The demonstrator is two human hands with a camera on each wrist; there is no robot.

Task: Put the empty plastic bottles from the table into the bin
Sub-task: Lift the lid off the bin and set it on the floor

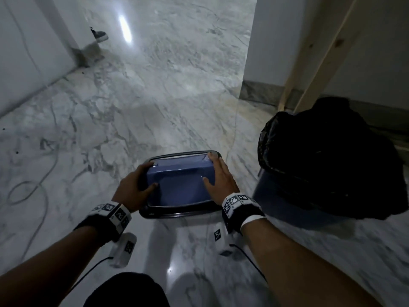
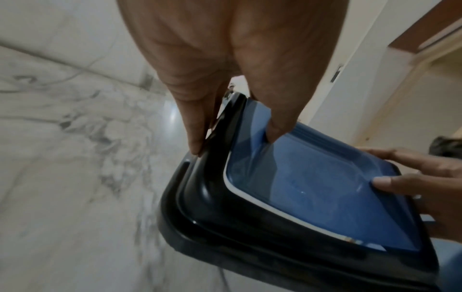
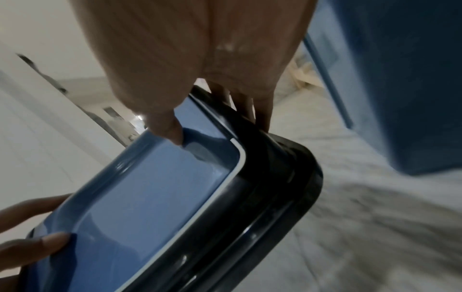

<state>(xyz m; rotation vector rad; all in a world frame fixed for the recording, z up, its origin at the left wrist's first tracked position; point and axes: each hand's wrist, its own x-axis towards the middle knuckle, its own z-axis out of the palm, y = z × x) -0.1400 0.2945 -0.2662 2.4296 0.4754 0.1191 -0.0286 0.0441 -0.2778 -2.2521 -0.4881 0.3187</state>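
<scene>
Two hands: left hand [image 1: 134, 186] and right hand [image 1: 219, 179] each grip a side of the blue-panelled, black-rimmed plastic bin lid [image 1: 180, 185].
Bin: blue, black-bagged [image 1: 327, 173], right of it.
Bottles: unseen.
Advice: keep the lid level, thumbs on top.

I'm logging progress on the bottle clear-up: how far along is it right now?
Done: cannot tell; no bottles or table are in view. In hand: the left hand and right hand each grip a side of the blue, black-rimmed bin lid. The bin lined with a black bag stands uncovered to the right. Left: probably fitting the lid.
</scene>
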